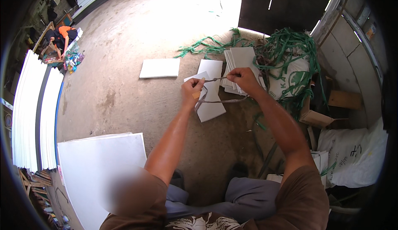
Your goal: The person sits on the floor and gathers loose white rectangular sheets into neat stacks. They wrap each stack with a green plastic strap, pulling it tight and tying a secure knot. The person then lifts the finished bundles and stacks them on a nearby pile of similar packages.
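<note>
Left hand (192,91) and right hand (243,79) are both closed on a thin grey plastic strap (215,79), which is held taut between them above the concrete floor (124,64); a loop of it hangs below. Flat white rectangular panels (211,90) are laid beneath the hands, with a stack (238,62) just beside. Tangled green strapping (290,52) is heaped at the right.
</note>
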Action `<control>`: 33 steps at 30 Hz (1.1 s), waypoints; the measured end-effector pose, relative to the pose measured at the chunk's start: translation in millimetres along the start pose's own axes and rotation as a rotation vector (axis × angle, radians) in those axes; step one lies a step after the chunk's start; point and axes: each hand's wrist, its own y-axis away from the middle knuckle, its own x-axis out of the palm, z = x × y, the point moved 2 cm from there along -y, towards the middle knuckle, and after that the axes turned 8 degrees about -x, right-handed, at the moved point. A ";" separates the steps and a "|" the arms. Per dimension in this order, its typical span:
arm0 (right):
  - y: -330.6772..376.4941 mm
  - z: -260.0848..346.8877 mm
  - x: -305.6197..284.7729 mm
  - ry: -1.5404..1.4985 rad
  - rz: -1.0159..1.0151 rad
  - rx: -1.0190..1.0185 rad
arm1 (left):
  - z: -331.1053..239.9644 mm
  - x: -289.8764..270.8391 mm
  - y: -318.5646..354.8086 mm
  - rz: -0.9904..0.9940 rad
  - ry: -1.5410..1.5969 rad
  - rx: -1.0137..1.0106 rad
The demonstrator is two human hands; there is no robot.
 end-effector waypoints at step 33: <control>-69.9 79.9 14.7 -0.836 -0.388 0.263 | -29.7 45.0 43.5 0.573 0.482 -0.118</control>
